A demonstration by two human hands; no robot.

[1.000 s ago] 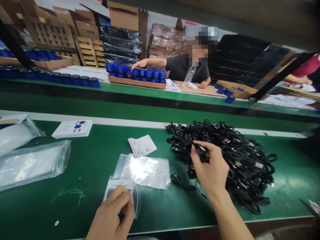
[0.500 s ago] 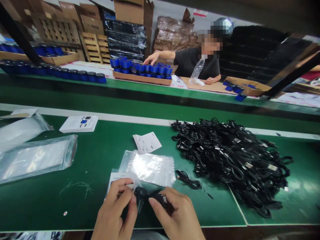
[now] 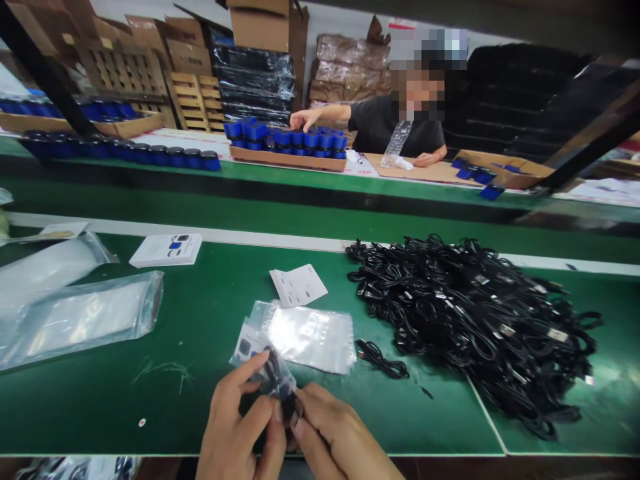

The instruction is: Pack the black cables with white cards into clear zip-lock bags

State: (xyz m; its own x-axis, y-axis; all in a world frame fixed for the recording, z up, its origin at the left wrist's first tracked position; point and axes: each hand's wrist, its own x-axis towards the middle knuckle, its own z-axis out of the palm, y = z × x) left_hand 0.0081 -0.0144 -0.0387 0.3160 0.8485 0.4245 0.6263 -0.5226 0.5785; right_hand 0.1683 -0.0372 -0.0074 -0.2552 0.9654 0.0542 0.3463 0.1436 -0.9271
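My left hand point(image 3: 240, 417) pinches a small clear plastic bag point(image 3: 253, 350) with a printed card inside. My right hand point(image 3: 333, 427) sits against it, its fingers shut on the end of a coiled black cable point(image 3: 275, 375), whose coil lies at the bag's mouth or just inside it. Fingers partly hide the cable's plug. To the right of my hands lie a loose coiled black cable point(image 3: 383, 360) and a large heap of black USB cables point(image 3: 475, 327). Just above my hands is a stack of clear zip bags point(image 3: 313, 340).
A white leaflet point(image 3: 299, 285) and a printed booklet point(image 3: 166, 250) lie on the green workbench point(image 3: 150, 393). Large plastic bags point(image 3: 80, 320) lie at left. Across the far belt, a co-worker's hand point(image 3: 303, 119) reaches over a cardboard tray point(image 3: 287, 159) of blue-capped containers.
My hands have come closer together. The black cable has moved from my right hand's side to the bag's mouth, and the bag has tilted. The view has shifted slightly.
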